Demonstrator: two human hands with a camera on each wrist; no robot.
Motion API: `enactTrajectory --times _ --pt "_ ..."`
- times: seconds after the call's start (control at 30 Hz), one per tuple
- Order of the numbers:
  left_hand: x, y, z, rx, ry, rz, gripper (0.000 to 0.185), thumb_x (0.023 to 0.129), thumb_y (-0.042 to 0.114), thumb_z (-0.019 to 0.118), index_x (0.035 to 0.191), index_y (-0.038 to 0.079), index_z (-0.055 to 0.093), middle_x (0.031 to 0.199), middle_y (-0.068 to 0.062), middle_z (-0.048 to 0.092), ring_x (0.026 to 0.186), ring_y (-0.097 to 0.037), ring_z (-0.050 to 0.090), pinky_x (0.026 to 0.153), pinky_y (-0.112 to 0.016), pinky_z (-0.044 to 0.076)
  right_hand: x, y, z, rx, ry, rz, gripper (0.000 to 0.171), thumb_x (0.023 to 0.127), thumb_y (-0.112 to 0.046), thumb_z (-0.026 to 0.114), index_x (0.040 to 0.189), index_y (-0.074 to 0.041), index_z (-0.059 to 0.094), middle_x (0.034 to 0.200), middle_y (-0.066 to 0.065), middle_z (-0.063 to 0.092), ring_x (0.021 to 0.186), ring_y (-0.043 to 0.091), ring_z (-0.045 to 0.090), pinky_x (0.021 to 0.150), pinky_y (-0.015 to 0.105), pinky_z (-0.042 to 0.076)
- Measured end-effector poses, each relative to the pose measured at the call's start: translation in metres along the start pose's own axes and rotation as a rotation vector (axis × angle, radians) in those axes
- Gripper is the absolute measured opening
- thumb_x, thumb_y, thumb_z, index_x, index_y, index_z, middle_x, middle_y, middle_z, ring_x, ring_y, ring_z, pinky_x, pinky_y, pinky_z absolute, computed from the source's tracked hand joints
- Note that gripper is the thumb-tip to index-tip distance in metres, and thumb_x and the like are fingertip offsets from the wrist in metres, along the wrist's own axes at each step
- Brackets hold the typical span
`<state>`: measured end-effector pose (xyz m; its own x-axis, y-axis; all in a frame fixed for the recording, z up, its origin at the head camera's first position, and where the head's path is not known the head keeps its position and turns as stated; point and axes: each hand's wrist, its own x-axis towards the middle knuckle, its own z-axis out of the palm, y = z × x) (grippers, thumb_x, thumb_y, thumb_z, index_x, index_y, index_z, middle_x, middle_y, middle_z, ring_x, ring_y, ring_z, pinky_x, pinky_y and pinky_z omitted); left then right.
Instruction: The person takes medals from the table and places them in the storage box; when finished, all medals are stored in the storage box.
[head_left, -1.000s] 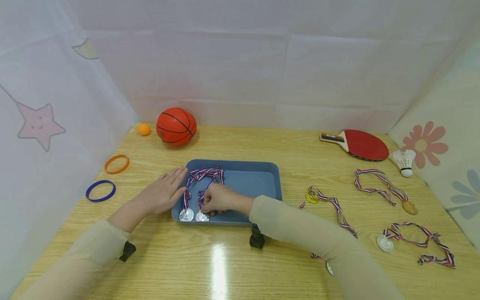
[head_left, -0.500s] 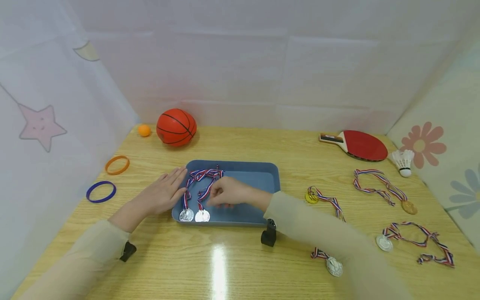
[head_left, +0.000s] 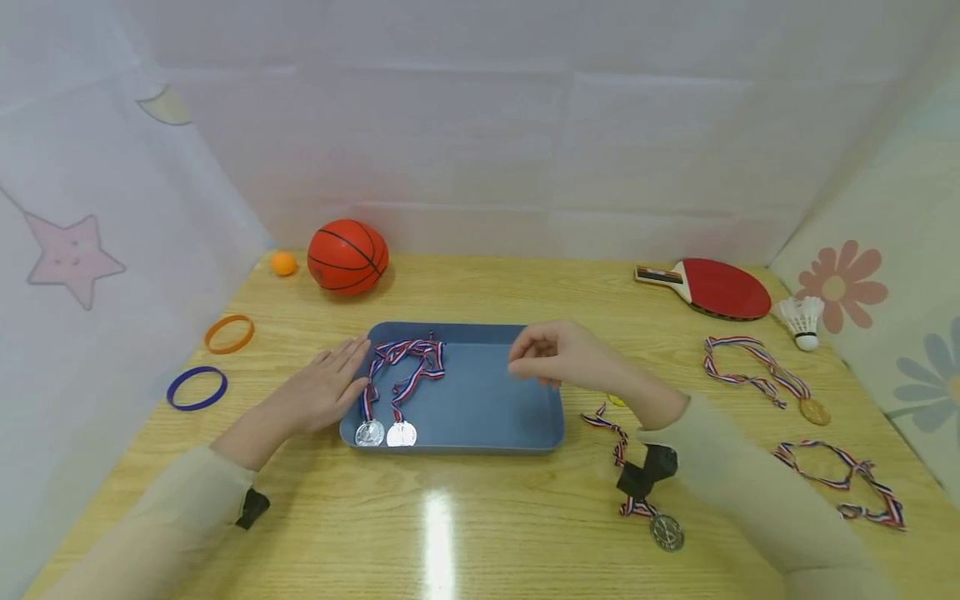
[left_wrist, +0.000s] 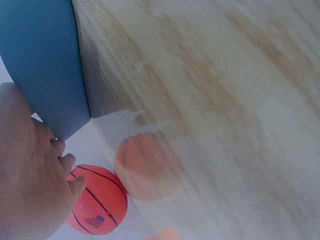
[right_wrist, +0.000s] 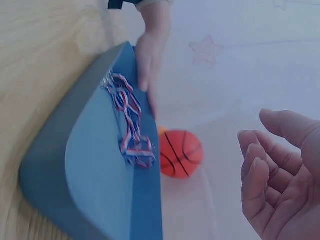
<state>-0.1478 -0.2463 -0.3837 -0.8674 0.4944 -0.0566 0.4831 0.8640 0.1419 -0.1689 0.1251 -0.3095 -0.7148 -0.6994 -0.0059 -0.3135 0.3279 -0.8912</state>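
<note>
A blue-grey tray (head_left: 495, 408) stands mid-table. Along its left side lie two silver medals, the left one (head_left: 370, 432) beside the other (head_left: 401, 433), their striped ribbons (head_left: 407, 385) reaching toward the back wall. My left hand (head_left: 318, 392) rests against the tray's left rim with its fingers straight. Above the tray's right edge hovers my right hand (head_left: 562, 354); its fingers bend loosely, and the right wrist view shows nothing between thumb and fingertips. Under the right forearm are a mostly hidden gold medal (head_left: 617, 401) and a silver medal (head_left: 667, 532) with its ribbon.
At the right lie a gold medal (head_left: 814, 412), a striped ribbon (head_left: 847, 479), a table tennis bat (head_left: 723, 289) and a shuttlecock (head_left: 801, 322). Back left are a small basketball (head_left: 348, 257) and an orange ball (head_left: 283, 264); orange (head_left: 229, 335) and blue (head_left: 197, 388) wristbands lie left.
My right hand has let go of the right silver medal in the tray and moved right, to the tray's right edge. The left hand has stayed at the left rim.
</note>
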Motion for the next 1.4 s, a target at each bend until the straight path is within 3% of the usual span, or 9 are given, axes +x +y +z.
enactTrajectory --times 0.23,0.47,0.7,0.9,1.03,1.4 --pt "-0.001 -0.001 0.0 -0.003 -0.005 -0.003 0.058 0.1 0.028 0.032 0.144 -0.007 0.016 0.149 -0.022 0.014 0.135 -0.038 0.013 0.106 -0.053 0.015 -0.042 0.015 -0.031 -0.002 0.152 0.109 0.021 0.087 -0.019 0.065 0.099 -0.002 0.064 0.083 0.018 0.06 0.061 0.033 0.051 0.049 0.031 0.046" --pt "0.0 -0.001 0.0 -0.006 -0.007 -0.002 0.058 0.1 0.028 0.033 0.143 -0.008 0.017 0.149 -0.023 0.015 0.135 -0.039 0.013 0.106 -0.053 0.015 -0.073 0.047 -0.045 0.009 0.205 0.226 0.027 0.089 -0.019 0.063 0.102 0.005 0.06 0.079 0.017 0.058 0.054 0.019 0.046 0.047 0.032 0.043" --pt "0.0 -0.001 0.0 -0.001 -0.003 0.001 0.058 0.1 0.027 0.033 0.143 -0.008 0.017 0.149 -0.023 0.015 0.135 -0.039 0.014 0.106 -0.053 0.015 -0.09 0.089 -0.048 -0.066 0.253 0.27 0.031 0.089 -0.022 0.063 0.105 0.005 0.06 0.088 0.016 0.057 0.055 0.027 0.049 0.046 0.033 0.045" --pt "0.0 0.0 -0.001 -0.005 -0.001 0.002 0.057 0.1 0.026 0.033 0.143 -0.008 0.018 0.149 -0.023 0.015 0.134 -0.039 0.014 0.106 -0.053 0.016 -0.098 0.113 -0.048 -0.034 0.284 0.317 0.037 0.087 -0.015 0.064 0.115 0.006 0.052 0.103 0.019 0.048 0.049 0.02 0.048 0.042 0.032 0.045" --pt "-0.001 -0.001 -0.001 -0.005 -0.004 -0.003 0.057 0.1 0.027 0.033 0.143 -0.008 0.017 0.149 -0.022 0.015 0.135 -0.039 0.014 0.106 -0.053 0.015 -0.1 0.119 -0.047 -0.071 0.295 0.336 0.042 0.086 -0.013 0.066 0.118 0.006 0.047 0.115 0.023 0.042 0.044 0.019 0.044 0.039 0.031 0.043" --pt "0.0 0.0 -0.001 -0.007 0.001 0.004 0.058 0.1 0.029 0.032 0.144 -0.007 0.017 0.149 -0.022 0.015 0.135 -0.039 0.014 0.106 -0.053 0.016 -0.099 0.128 -0.052 -0.209 0.269 0.44 0.025 0.088 -0.016 0.064 0.101 0.005 0.059 0.08 0.009 0.054 0.05 0.018 0.051 0.044 0.032 0.047"
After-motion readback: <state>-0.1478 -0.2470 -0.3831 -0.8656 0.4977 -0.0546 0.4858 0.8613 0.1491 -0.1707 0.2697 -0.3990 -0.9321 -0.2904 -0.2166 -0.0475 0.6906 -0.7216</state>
